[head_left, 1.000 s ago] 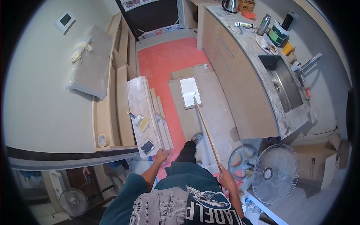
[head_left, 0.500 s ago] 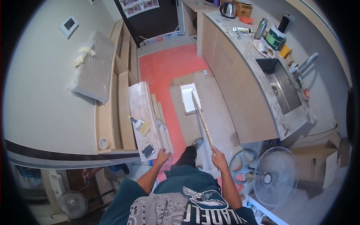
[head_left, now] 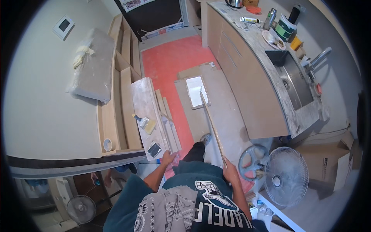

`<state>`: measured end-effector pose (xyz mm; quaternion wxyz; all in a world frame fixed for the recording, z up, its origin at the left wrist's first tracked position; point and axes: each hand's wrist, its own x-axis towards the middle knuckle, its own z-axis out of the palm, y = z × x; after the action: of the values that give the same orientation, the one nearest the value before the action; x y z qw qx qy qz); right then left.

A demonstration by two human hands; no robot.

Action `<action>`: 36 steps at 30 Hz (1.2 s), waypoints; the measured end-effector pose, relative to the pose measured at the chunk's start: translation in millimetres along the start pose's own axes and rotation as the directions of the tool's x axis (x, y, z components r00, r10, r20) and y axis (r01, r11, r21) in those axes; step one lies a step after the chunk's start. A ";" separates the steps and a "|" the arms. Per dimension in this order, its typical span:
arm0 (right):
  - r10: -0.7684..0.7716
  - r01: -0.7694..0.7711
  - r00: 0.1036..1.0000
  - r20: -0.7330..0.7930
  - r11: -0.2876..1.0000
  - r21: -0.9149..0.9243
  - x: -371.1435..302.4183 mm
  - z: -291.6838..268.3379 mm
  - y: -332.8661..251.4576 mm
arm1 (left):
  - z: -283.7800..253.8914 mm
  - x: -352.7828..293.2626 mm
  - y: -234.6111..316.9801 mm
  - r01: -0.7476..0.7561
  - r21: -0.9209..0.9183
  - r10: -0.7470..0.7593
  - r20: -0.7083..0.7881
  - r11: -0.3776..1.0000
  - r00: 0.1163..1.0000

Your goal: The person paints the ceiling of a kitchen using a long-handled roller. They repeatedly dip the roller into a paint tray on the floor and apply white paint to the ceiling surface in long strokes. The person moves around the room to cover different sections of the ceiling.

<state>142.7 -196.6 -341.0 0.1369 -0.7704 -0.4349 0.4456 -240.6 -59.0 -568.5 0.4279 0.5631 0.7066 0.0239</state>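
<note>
Since half a second ago, your right hand (head_left: 230,174) has drawn back toward your body, and the far end of the wooden pole (head_left: 213,129) has slid nearer to you inside the white tray (head_left: 196,83). Nearest to you, one grey patterned cloth (head_left: 166,205) lies in soft folds upon your dark green clothing. The fingers of your right hand are clenched round the pole, which is single, long, thin and straight. Your left hand (head_left: 168,157) touches the near end of one pale, flat board (head_left: 143,94); whether its fingers grasp it, I cannot tell. At your right are one round fan (head_left: 286,176), with a guard of thin wires, and one brown cardboard box (head_left: 319,164). On the board lie two things: one small dark rectangular piece (head_left: 154,149) and, farther, one flat brush (head_left: 148,124) with pale bristles. Ahead, the one tray, shallow and rectangular, sits on flat cardboard (head_left: 184,110), beside a smooth red sheet (head_left: 170,54). To the right, one steel sink (head_left: 290,79) is set in a marbled counter; farther along it stands one shiny metal flask (head_left: 270,19). Farthest is one dark door (head_left: 158,19).
</note>
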 end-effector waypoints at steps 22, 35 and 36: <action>-0.024 -0.026 0.898 -0.440 0.994 -0.108 -95.4 43.5 39.9 | 23.8 -7.6 43.7 -0.166 -0.190 0.186 0.089 0.968 0.979; 0.128 -0.155 0.981 -0.148 0.971 -0.185 -129.1 74.4 32.1 | 22.5 -30.8 -39.8 -0.088 -0.112 0.103 0.133 0.990 0.986; 0.079 -0.111 0.982 -0.170 0.976 -0.188 -97.1 82.6 31.3 | 24.2 -28.2 -39.6 -0.080 -0.097 0.093 0.142 0.992 0.986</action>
<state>71.5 -306.4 -351.4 0.0734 -0.8338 -0.4266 0.3426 -256.0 -107.3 -587.9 0.5022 0.5734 0.6465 0.0333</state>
